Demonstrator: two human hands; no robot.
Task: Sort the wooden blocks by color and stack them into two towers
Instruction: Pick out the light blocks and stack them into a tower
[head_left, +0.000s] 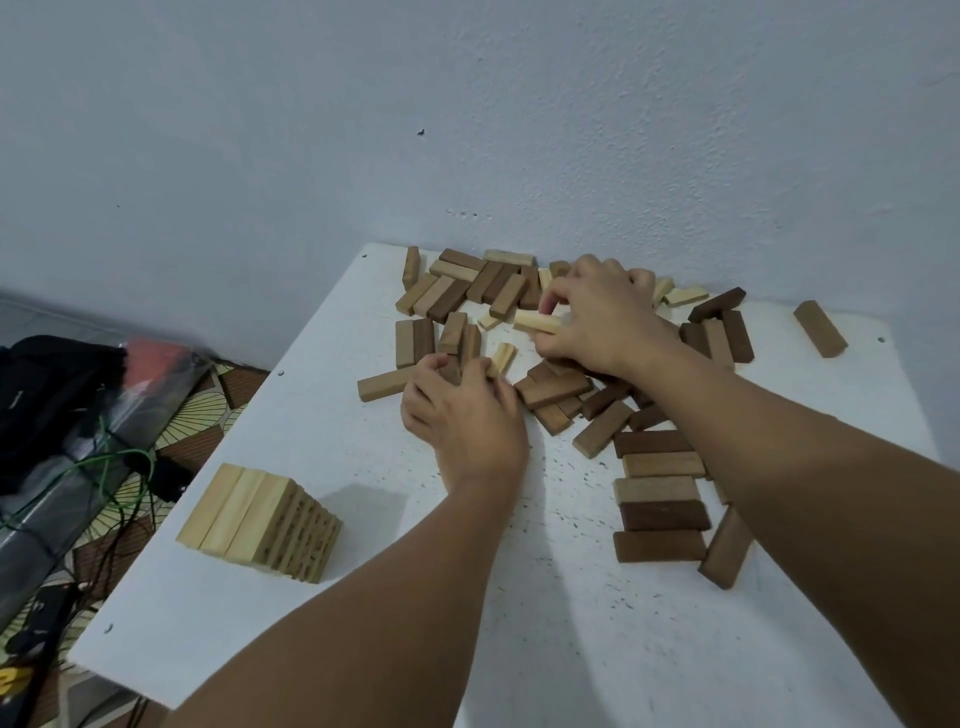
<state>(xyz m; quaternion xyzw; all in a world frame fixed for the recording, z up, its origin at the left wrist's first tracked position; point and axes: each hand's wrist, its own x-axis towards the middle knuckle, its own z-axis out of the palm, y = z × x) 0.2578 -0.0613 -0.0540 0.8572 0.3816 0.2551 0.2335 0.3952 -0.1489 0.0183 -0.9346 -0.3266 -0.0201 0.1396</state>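
Note:
A tower of pale wooden blocks (260, 522) stands near the table's left edge. Loose brown and pale blocks (467, 286) lie scattered across the far half of the white table (322, 623). My right hand (597, 317) pinches a pale block (537, 322) just above the pile. My left hand (462, 410) grips a brown block (457, 364), with a pale block (501, 358) lying beside its fingertips. A row of brown blocks (660, 499) lies flat under my right forearm.
The table meets a light wall at its far edge. A lone brown block (820, 328) lies at the far right. Left of the table, a black bag (52, 395), green cables (114, 467) and a patterned floor sit below.

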